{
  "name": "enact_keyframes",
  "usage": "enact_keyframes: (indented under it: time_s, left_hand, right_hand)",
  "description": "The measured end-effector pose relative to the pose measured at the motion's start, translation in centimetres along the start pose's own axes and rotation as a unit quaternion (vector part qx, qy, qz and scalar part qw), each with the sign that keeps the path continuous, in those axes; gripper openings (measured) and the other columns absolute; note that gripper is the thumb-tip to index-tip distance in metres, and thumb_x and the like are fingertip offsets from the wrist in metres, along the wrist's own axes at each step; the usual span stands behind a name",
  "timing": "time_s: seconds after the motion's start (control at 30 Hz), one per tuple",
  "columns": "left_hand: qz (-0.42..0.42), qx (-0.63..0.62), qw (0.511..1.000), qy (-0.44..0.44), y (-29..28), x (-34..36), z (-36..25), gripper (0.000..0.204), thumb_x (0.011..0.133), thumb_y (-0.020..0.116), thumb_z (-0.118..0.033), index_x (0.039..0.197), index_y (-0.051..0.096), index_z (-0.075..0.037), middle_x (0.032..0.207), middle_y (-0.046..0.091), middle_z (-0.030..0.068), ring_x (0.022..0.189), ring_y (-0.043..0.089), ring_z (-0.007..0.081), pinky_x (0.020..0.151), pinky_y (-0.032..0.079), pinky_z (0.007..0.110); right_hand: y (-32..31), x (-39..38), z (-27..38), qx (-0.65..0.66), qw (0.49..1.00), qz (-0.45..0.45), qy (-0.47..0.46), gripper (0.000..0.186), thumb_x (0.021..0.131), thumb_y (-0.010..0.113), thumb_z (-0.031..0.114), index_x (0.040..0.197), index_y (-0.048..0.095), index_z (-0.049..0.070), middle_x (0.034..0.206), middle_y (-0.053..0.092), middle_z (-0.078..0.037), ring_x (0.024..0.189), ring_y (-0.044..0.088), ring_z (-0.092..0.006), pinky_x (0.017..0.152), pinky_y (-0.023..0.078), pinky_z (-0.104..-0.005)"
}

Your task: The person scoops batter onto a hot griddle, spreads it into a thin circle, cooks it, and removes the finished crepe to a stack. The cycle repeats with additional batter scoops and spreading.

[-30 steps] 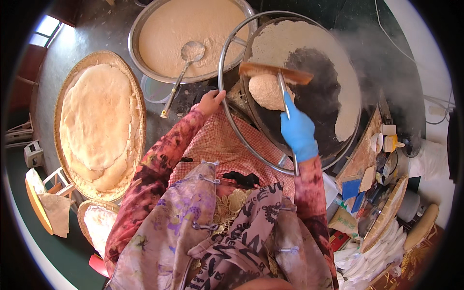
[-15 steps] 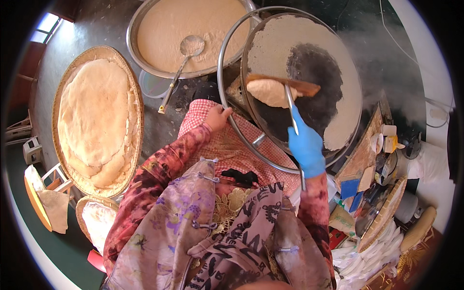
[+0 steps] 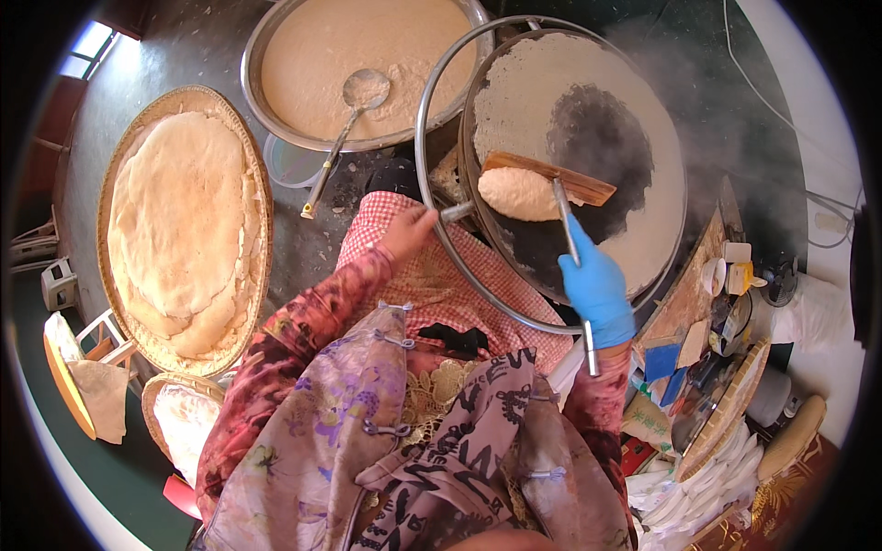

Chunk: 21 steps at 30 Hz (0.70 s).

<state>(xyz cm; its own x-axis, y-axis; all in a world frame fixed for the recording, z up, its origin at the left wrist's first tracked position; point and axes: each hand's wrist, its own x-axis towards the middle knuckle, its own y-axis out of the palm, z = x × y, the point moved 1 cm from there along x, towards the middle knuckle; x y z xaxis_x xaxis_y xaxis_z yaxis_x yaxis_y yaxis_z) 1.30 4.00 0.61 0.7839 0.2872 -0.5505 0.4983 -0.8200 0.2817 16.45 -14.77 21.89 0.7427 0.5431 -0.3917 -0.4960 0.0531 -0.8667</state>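
My right hand (image 3: 597, 292), in a blue glove, is closed around the metal handle of a wooden-bladed batter spreader (image 3: 588, 184). Its blade lies on a round dark griddle (image 3: 528, 248), with a thick lump of batter (image 3: 519, 194) against the near side. A thin pale layer of batter (image 3: 524, 83) covers the griddle's far and right parts; bare dark surface shows in the middle and near left. My bare left hand (image 3: 409, 234) has its fingers curled on the left side of the metal ring (image 3: 423, 138) that surrounds the griddle, near a short spoke.
A large metal basin of batter (image 3: 303, 55) stands at the far left of the griddle, a ladle (image 3: 335, 151) resting across its rim. Farther left is a woven tray (image 3: 104, 197) stacked with flatbreads (image 3: 175, 220). Boards, containers and bags (image 3: 707, 459) crowd the right side. Steam rises beyond the griddle.
The metal ring has turned clockwise, its spoke moving up to beside my left hand. My right hand and the spreader have shifted right and nearer, the batter lump moving along; more griddle is coated at the right.
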Motion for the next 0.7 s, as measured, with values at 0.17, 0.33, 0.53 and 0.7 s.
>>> enact_keyframes:
  time_s: [0.17,0.33,0.53,0.7]
  left_hand:
    - [-0.071,0.039,0.996,0.036,3.3,-1.6,3.0,0.027,0.087,0.056,-0.024,0.091,0.057,0.003,0.066,0.056,0.0034,0.057,0.052,0.013,0.053,0.043,0.029]
    - [-0.061,0.088,0.989,0.106,1.0,1.5,0.6,0.022,0.087,0.054,-0.018,0.089,0.054,0.004,0.068,0.061,0.0102,0.06,0.06,0.0174,0.052,0.047,0.03]
    - [-0.004,0.007,1.0,-0.007,-1.6,5.0,-4.6,0.025,0.089,0.052,-0.021,0.092,0.054,0.003,0.073,0.062,0.0118,0.06,0.062,0.0197,0.047,0.051,0.031]
    - [-0.019,0.053,0.998,0.021,-2.3,4.8,-4.9,0.029,0.092,0.048,-0.031,0.096,0.052,-0.003,0.081,0.061,0.008,0.07,0.061,0.0169,0.06,0.052,0.03]
  right_hand:
    - [1.0,2.6,0.6,-0.018,0.995,-0.09,-0.023,0.059,0.082,0.05,0.02,0.137,0.029,0.026,0.073,0.059,-0.023,0.066,0.058,-0.0395,0.061,0.045,-0.0479]
    - [0.9,0.5,0.4,-0.045,0.998,0.02,0.042,0.062,0.082,0.051,0.019,0.138,0.027,0.029,0.073,0.059,-0.023,0.066,0.058,-0.0397,0.062,0.045,-0.0464]
    - [-0.6,2.2,0.6,0.018,0.999,-0.042,0.016,0.059,0.081,0.049,0.019,0.136,0.032,0.027,0.074,0.06,-0.021,0.067,0.059,-0.0382,0.063,0.045,-0.047]
    - [0.4,2.4,1.1,-0.029,0.998,-0.046,0.021,0.06,0.081,0.05,0.02,0.137,0.03,0.03,0.075,0.059,-0.022,0.069,0.059,-0.0381,0.065,0.045,-0.0465]
